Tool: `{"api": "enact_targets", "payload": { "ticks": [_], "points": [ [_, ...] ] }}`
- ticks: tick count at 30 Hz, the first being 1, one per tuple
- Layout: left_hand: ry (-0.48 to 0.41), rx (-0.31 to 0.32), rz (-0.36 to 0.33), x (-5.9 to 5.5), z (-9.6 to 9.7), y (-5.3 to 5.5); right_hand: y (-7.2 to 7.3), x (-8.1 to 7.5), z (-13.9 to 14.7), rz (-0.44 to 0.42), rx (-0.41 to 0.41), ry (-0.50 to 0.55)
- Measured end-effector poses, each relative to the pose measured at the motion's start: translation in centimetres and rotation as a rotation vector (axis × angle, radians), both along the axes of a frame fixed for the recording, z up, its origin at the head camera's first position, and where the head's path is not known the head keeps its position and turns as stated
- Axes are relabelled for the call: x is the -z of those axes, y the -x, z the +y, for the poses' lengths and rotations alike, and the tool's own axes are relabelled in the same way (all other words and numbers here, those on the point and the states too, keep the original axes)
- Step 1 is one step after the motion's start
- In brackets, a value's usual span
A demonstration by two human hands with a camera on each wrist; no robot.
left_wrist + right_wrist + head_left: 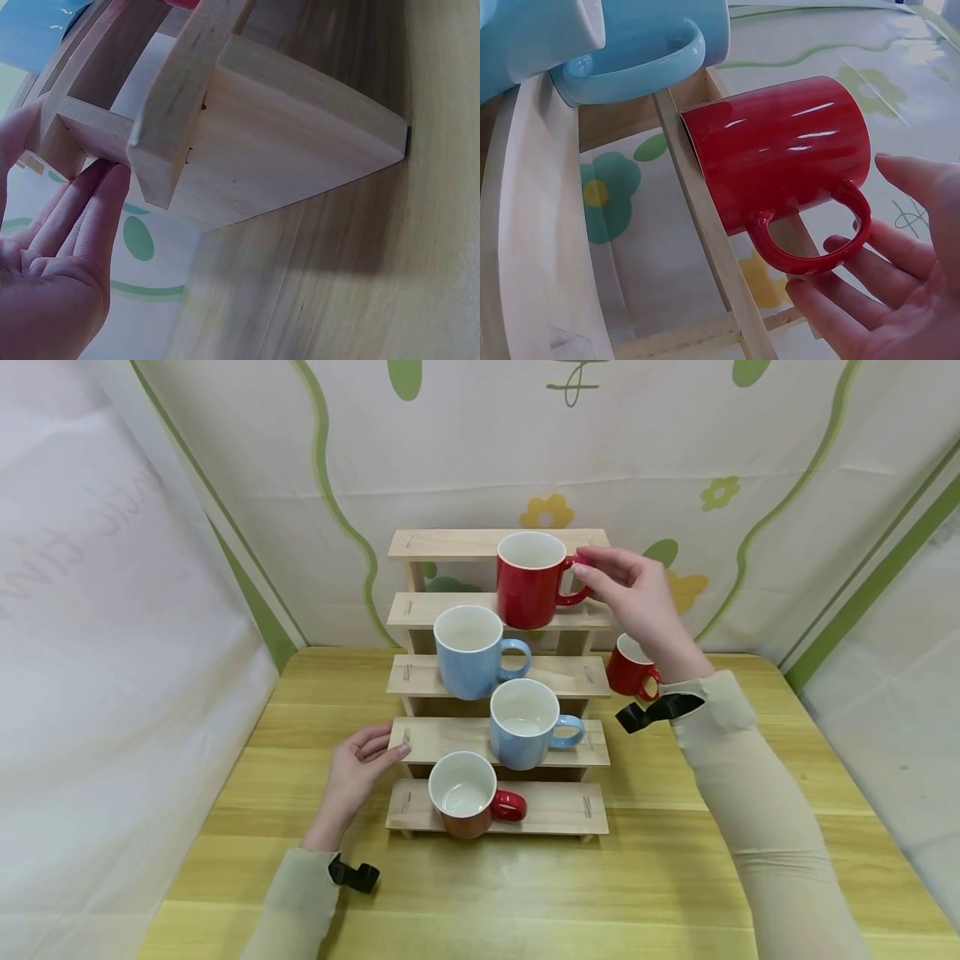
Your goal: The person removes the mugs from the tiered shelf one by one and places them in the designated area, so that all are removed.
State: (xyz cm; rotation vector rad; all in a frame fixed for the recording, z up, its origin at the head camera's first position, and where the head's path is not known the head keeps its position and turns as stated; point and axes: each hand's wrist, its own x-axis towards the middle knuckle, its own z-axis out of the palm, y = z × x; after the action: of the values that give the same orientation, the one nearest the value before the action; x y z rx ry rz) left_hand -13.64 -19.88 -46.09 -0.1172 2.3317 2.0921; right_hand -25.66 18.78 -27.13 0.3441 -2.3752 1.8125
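A stepped wooden rack (442, 545) bears mugs on its tiers. My left hand (357, 770) grips the left end of the second-lowest board, thumb on top and fingers beneath, as the left wrist view shows. On the tier just below the top stands a red mug (527, 589), upright. My right hand (637, 589) is at its handle (810, 264), fingers loosely extended beside and behind the loop, thumb apart from it in the right wrist view. Lower down come one light blue mug (468, 660), another light blue mug (521, 735), and a reddish mug (467, 817) on the bottom tier.
Another red mug (628, 670) stands on the wooden table (675, 877) right of the rack, near my right forearm. Behind the rack hangs a pale cloth (465, 452) with flower prints. Black straps (660, 712) circle both wrists.
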Motion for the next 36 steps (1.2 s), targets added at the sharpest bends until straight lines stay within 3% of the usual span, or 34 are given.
{"api": "enact_targets", "payload": {
  "ticks": [25, 36],
  "points": [
    [-0.045, 0.0, 0.012, 0.2, 0.0, 0.1, 1.4, 0.0, -0.7, -0.052, -0.043, 0.016],
    [-0.049, -0.009, 0.007, 0.1, 0.0, 0.1, 1.8, 0.0, -0.4, -0.097, -0.103, 0.074]
  ]
}}
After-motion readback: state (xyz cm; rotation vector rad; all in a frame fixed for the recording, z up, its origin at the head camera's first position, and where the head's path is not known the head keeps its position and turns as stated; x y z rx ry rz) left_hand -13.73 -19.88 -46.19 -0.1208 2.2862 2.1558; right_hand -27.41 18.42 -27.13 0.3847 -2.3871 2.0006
